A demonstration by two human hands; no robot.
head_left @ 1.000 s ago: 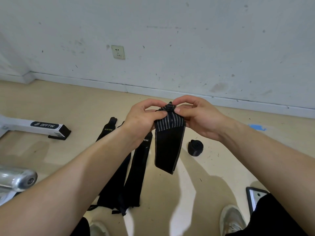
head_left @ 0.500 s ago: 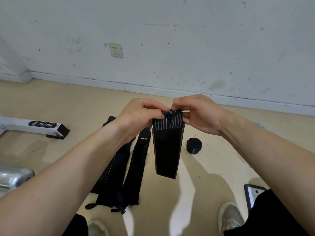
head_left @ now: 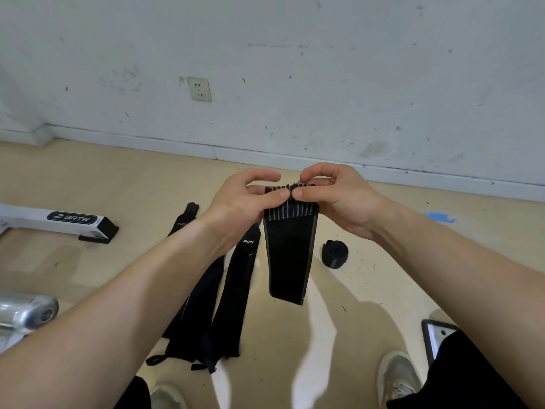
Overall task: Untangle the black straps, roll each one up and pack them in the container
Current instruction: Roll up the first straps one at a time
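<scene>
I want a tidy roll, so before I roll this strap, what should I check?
1. Grip: ok; left hand and right hand pinch the top of the strap.
2. Strap clear of the floor: ok, it hangs free.
3. First turn tight: cannot tell; fingers hide it.
4. The rolled strap coiled: ok, it lies on the floor.
5. A container in reach: cannot tell; none clearly seen.

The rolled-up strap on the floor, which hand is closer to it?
Right. The right hand is up above the rolled-up strap; the left hand is farther off to its left. Both pinch the hanging strap.
</scene>
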